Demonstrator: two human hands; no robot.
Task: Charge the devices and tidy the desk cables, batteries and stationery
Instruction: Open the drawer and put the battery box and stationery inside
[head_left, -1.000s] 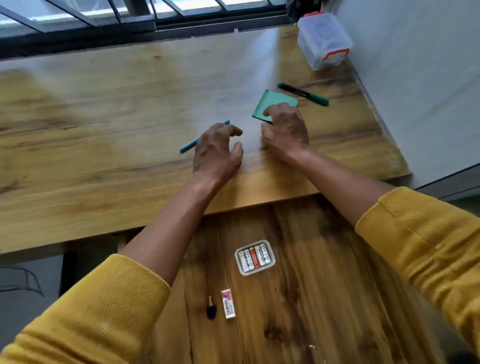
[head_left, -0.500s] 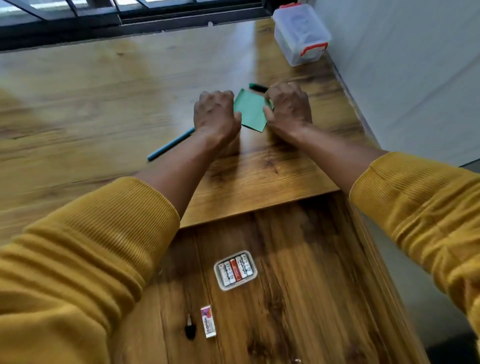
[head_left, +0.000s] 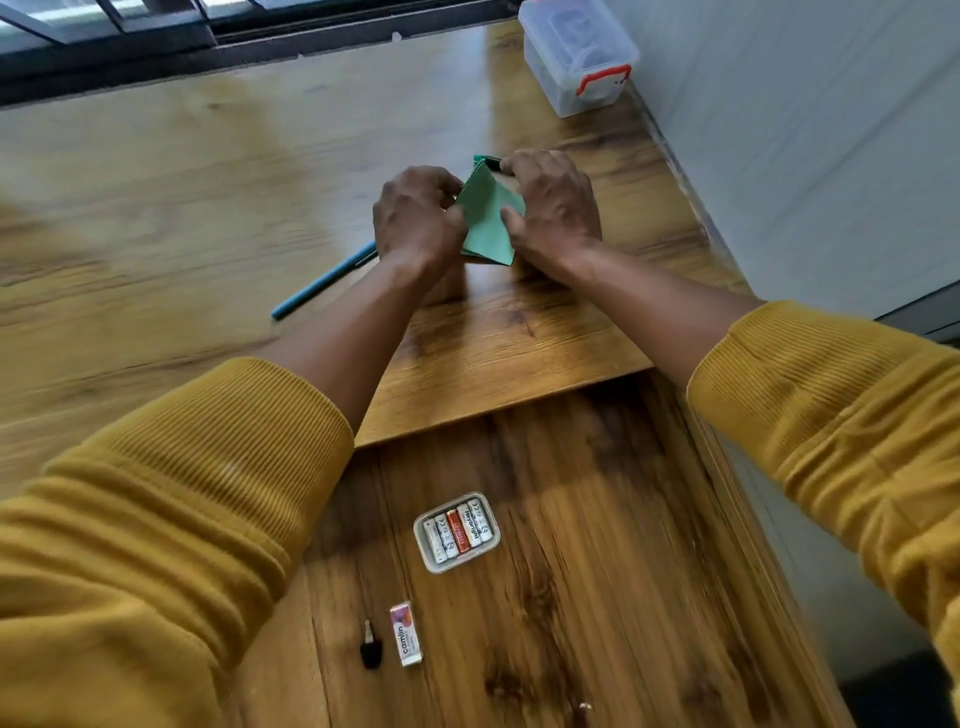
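Observation:
A green pad of paper (head_left: 486, 218) is tilted up off the wooden desk (head_left: 208, 218) between my two hands. My left hand (head_left: 415, 218) grips its left edge with curled fingers. My right hand (head_left: 556, 208) holds its right edge, thumb on the face. A green pen (head_left: 488, 160) peeks out just behind the pad, mostly hidden by my right hand. A blue pen (head_left: 322, 280) lies on the desk left of my left wrist. On the lower surface sits a small tray (head_left: 421, 540) holding several batteries (head_left: 460, 530).
A clear plastic box with red clips (head_left: 579, 54) stands at the desk's far right corner by the wall. A small white eraser box (head_left: 406, 634) and a black plug-like piece (head_left: 370, 647) lie on the lower surface. A window frame runs along the back.
Both hands moved forward onto the green pad and lifted its far edge off the desk. The right hand now covers most of the green pen.

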